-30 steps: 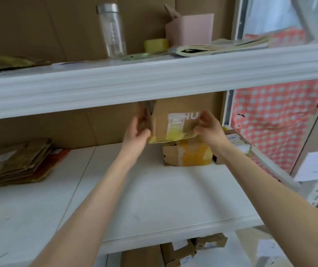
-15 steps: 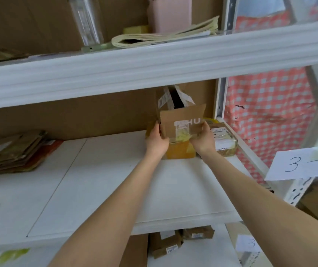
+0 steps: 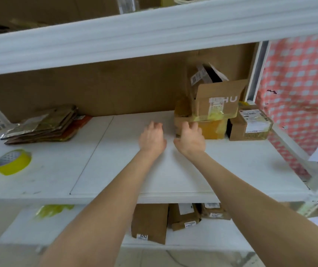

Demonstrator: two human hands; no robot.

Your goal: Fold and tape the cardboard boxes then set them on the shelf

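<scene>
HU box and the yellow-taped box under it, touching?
Touching. The head view shows the HU box sitting directly on the yellow-taped box, bottom edge on its top, no gap. Both hands are off it.

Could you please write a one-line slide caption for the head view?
Both empty hands, left hand and right hand, hover beside the open cardboard box stacked on the shelf.

I see the brown "HU" cardboard box [image 3: 219, 102] stacked on a yellow-taped cardboard box [image 3: 210, 128], right end of the white shelf [image 3: 154, 170]; a flattened cardboard pile [image 3: 42, 126] lies far left.
</scene>
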